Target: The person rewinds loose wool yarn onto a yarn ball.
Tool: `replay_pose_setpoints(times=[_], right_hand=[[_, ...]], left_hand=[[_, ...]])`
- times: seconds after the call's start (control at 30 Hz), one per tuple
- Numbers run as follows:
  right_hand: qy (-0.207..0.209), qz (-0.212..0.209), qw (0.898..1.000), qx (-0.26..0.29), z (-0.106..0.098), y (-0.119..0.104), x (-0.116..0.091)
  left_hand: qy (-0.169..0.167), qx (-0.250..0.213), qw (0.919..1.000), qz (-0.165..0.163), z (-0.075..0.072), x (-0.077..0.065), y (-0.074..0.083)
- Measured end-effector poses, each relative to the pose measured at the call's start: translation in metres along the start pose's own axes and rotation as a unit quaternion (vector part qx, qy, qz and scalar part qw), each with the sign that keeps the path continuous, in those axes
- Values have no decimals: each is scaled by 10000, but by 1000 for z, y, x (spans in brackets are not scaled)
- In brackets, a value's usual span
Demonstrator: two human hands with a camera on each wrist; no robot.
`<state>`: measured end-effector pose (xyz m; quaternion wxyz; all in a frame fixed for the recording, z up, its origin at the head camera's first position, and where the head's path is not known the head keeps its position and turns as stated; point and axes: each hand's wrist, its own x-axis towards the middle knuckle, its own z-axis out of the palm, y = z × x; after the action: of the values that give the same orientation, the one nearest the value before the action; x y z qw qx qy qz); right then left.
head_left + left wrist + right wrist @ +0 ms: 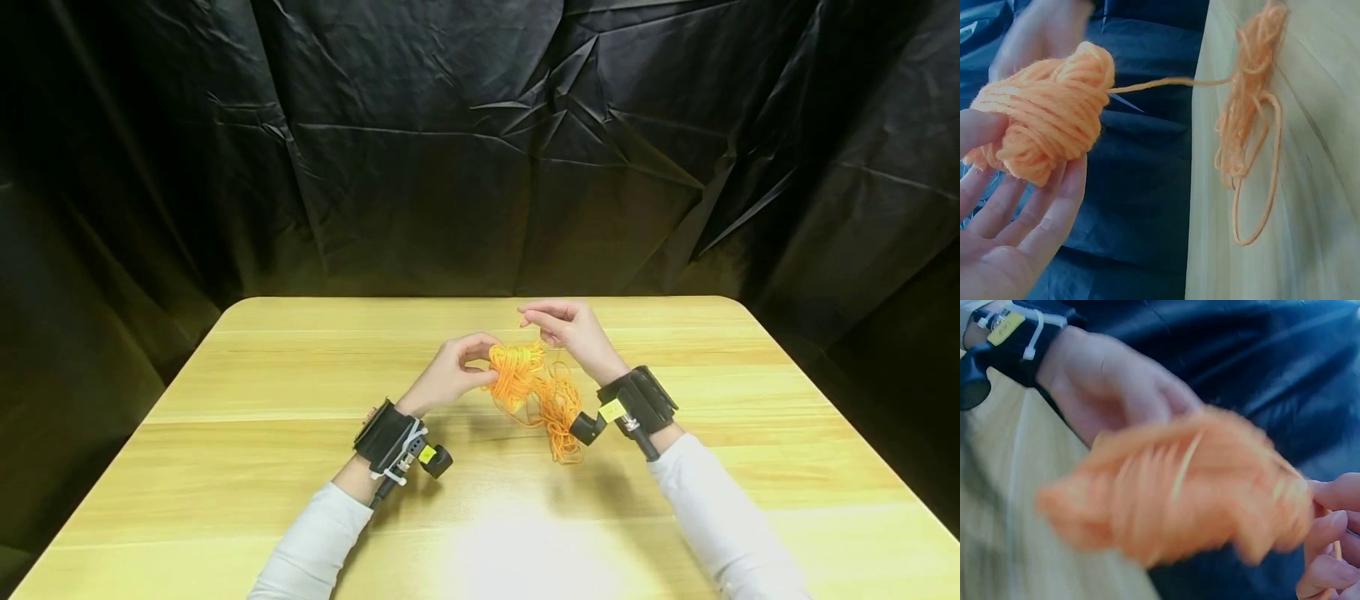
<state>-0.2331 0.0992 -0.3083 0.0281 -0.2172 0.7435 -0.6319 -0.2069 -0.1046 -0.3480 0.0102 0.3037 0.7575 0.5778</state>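
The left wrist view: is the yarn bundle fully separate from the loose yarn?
No, one strand runs from the yarn bundle across to the loose yarn.

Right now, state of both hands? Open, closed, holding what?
Left hand: closed, holding the wound orange yarn bundle.
Right hand: closed, holding a yarn strand in its fingers.

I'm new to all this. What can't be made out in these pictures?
Right wrist view: single strands of the yarn bundle, lost in blur.
Right wrist view: fingertips of the left hand, hidden behind the bundle.
Right wrist view: most of the right hand, cut off by the right edge.
Left wrist view: the right hand's fingers, behind the bundle.
Every view: the bundle's core, covered by its windings.
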Motion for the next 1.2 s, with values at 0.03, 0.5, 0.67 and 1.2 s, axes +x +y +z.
replay_pose_setpoints(times=[0.03, 0.5, 0.67, 1.2], right_hand=[[81, 96, 9999, 94, 0, 5, 1], [-42, 1098, 9938, 193, 27, 62, -17], [-572, 1042, 9928, 156, 39, 61, -28], [-1071, 181, 9870, -1187, 30, 11, -36]], left_hand=[[26, -50, 10000, -9, 0, 0, 1], [1191, -525, 9915, 78, -3, 1, 6], [1642, -347, 9858, 20, -5, 2, 6], [1801, -148, 9833, -213, -7, 2, 0]])
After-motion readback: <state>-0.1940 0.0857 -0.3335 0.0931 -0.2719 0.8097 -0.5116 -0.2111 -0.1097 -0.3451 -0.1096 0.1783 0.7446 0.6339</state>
